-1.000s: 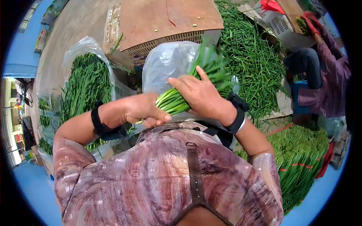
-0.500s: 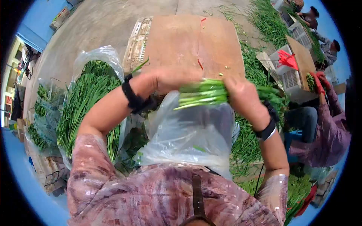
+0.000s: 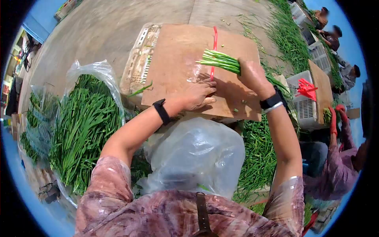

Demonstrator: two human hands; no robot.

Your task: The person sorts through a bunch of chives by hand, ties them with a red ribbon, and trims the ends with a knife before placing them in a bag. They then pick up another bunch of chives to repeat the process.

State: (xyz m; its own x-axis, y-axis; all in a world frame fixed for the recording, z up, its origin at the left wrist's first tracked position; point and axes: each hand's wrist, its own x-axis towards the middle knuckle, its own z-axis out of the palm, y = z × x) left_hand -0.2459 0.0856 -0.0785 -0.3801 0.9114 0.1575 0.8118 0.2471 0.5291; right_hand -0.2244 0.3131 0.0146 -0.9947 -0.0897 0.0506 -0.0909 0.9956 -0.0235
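Observation:
My right hand (image 3: 252, 77) is wrapped round a bundle of green stalks (image 3: 220, 61), whose pale cut ends point left above the brown board (image 3: 173, 51). Beneath the bundle a red strip (image 3: 215, 39) runs down the board. My left hand (image 3: 199, 94) lies on the board's near part with its fingers apart, its fingertips by the lower end of the strip. I see nothing in that hand.
Greens in a plastic bag (image 3: 85, 130) stand at the left. A clear plastic sheet (image 3: 197, 154) covers my lap. Loose greens (image 3: 258, 150) lie at the right. A co-worker in red gloves (image 3: 333, 120) sits beyond a white crate (image 3: 304, 108) with red strips.
The bundle has moved up and forward over the board in my right hand. My left hand has come away from it and down onto the board. The red strip now lies straighter.

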